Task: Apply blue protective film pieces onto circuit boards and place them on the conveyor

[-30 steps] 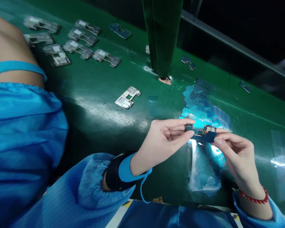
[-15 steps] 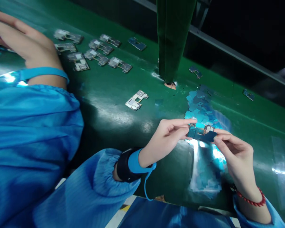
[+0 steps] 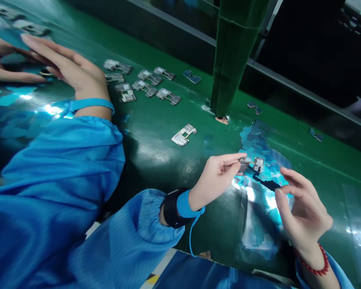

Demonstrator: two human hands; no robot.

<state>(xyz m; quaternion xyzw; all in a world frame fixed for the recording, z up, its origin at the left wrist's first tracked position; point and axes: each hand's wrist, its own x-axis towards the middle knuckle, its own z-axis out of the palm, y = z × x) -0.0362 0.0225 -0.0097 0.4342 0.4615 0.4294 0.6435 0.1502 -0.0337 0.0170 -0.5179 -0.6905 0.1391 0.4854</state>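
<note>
My left hand, with a blue band at the wrist, pinches the left end of a small circuit board. A dark film piece slants down from the board's lower side; whether it still touches the board is unclear. Its right end is between the thumb and finger of my right hand, which wears a red bead bracelet. Beneath both hands lies a heap of blue film pieces on the green table. A lone circuit board rests left of the heap.
Several boards lie at the back left. Smaller blue boards lie near the back edge. A green post stands behind the heap. At left, a co-worker's hands and blue sleeve reach over the table. Clear plastic lies at right.
The dark film has come away from most of the board's face, showing metallic parts. My right hand has moved down and slightly right with it. The view has shifted, bringing more of the co-worker's hands in.
</note>
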